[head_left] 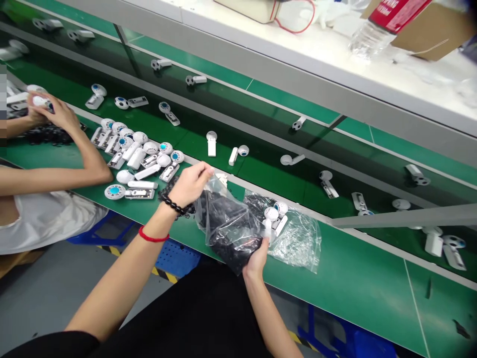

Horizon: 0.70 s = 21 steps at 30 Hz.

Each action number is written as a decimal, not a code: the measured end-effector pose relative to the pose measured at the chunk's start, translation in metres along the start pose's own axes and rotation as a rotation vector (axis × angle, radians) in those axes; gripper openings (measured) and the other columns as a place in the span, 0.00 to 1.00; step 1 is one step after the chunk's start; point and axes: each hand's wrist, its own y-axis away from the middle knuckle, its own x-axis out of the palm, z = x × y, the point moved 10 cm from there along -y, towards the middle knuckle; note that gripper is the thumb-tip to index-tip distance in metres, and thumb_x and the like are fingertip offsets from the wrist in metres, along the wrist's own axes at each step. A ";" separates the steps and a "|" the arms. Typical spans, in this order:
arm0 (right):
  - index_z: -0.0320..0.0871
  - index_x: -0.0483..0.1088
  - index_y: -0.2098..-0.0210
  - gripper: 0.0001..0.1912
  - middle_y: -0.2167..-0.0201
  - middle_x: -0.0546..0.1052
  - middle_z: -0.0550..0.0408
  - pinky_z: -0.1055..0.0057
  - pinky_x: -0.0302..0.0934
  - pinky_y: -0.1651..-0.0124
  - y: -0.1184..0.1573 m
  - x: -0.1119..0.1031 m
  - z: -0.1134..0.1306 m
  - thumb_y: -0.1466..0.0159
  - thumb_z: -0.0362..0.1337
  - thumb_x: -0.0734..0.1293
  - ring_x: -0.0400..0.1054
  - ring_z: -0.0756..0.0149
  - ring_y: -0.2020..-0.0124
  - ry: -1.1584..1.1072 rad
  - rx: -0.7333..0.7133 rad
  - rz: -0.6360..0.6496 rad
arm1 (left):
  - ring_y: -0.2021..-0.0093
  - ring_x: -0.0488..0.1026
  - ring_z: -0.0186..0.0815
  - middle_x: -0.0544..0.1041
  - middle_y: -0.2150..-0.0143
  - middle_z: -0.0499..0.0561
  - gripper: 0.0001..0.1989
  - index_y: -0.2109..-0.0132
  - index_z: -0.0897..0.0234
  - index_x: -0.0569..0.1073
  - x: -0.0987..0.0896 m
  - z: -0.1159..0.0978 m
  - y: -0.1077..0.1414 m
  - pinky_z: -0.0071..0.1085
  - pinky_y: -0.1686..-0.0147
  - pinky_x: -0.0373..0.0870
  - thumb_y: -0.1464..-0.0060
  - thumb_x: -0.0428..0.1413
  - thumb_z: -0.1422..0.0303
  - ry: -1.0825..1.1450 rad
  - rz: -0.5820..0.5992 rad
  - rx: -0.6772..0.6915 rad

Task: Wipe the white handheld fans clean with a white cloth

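Note:
A clear plastic bag (231,219) full of small black parts hangs tilted between my hands at the edge of the green bench. My left hand (192,183) pinches its upper left corner, fingers closed. Lower down, my right hand (257,258) grips the bag's bottom right side, thumb on top. Just beyond the right hand, a few white round-headed devices (272,214) rest on another clear plastic bag (298,243) lying flat. Black parts also show beside my left wrist, partly hidden by it. What the single black parts are, I cannot make out.
Many white devices (136,156) crowd the bench to the left, near a co-worker's arm (85,154). A green conveyor belt (190,144) beyond the bench carries scattered devices. A metal strut (410,216) crosses at right. Above runs a white shelf (320,54) with a bottle (387,25).

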 end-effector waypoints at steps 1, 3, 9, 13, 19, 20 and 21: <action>0.40 0.68 0.48 0.19 0.52 0.74 0.49 0.60 0.70 0.55 -0.005 0.000 -0.004 0.31 0.46 0.64 0.72 0.62 0.57 0.023 0.006 0.007 | 0.70 0.69 0.36 0.72 0.72 0.49 0.14 0.66 0.62 0.68 0.007 -0.012 0.005 0.32 0.70 0.63 0.35 0.47 0.60 -0.023 0.014 0.031; 0.40 0.68 0.47 0.19 0.51 0.73 0.48 0.58 0.69 0.54 -0.013 0.001 -0.012 0.31 0.45 0.64 0.71 0.61 0.55 0.091 0.012 0.027 | 0.68 0.71 0.36 0.75 0.69 0.51 0.15 0.65 0.62 0.68 0.025 -0.034 0.018 0.32 0.68 0.65 0.33 0.45 0.61 -0.073 0.041 0.101; 0.40 0.68 0.47 0.18 0.49 0.73 0.48 0.56 0.69 0.51 -0.025 -0.008 -0.009 0.32 0.43 0.66 0.71 0.59 0.52 0.430 -0.020 0.165 | 0.70 0.72 0.36 0.76 0.68 0.51 0.15 0.64 0.62 0.69 0.091 -0.095 0.072 0.34 0.69 0.65 0.31 0.42 0.66 -0.217 0.133 0.379; 0.41 0.67 0.44 0.21 0.45 0.72 0.46 0.51 0.65 0.46 -0.014 -0.013 0.045 0.32 0.46 0.65 0.69 0.56 0.48 0.628 -0.193 0.287 | 0.69 0.72 0.37 0.74 0.69 0.50 0.10 0.64 0.66 0.69 0.121 -0.124 0.106 0.36 0.70 0.63 0.34 0.46 0.73 -0.266 0.172 0.536; 0.41 0.64 0.39 0.37 0.43 0.73 0.41 0.57 0.64 0.44 0.026 0.068 0.115 0.34 0.61 0.56 0.69 0.53 0.43 0.969 -0.379 0.723 | 0.70 0.73 0.36 0.75 0.72 0.50 0.11 0.66 0.68 0.71 0.158 -0.154 0.147 0.35 0.70 0.64 0.35 0.51 0.69 -0.270 0.190 0.731; 0.43 0.65 0.39 0.37 0.41 0.72 0.42 0.59 0.64 0.44 0.034 0.086 0.115 0.38 0.61 0.62 0.68 0.53 0.43 1.060 -0.400 0.797 | 0.71 0.73 0.36 0.75 0.72 0.50 0.10 0.66 0.68 0.71 0.166 -0.157 0.153 0.35 0.71 0.63 0.36 0.51 0.69 -0.273 0.199 0.763; 0.44 0.66 0.40 0.37 0.42 0.72 0.43 0.60 0.64 0.45 0.040 0.102 0.113 0.42 0.59 0.68 0.69 0.53 0.43 1.156 -0.421 0.857 | 0.72 0.73 0.36 0.75 0.72 0.50 0.09 0.66 0.68 0.70 0.173 -0.159 0.160 0.35 0.72 0.63 0.37 0.52 0.70 -0.277 0.211 0.788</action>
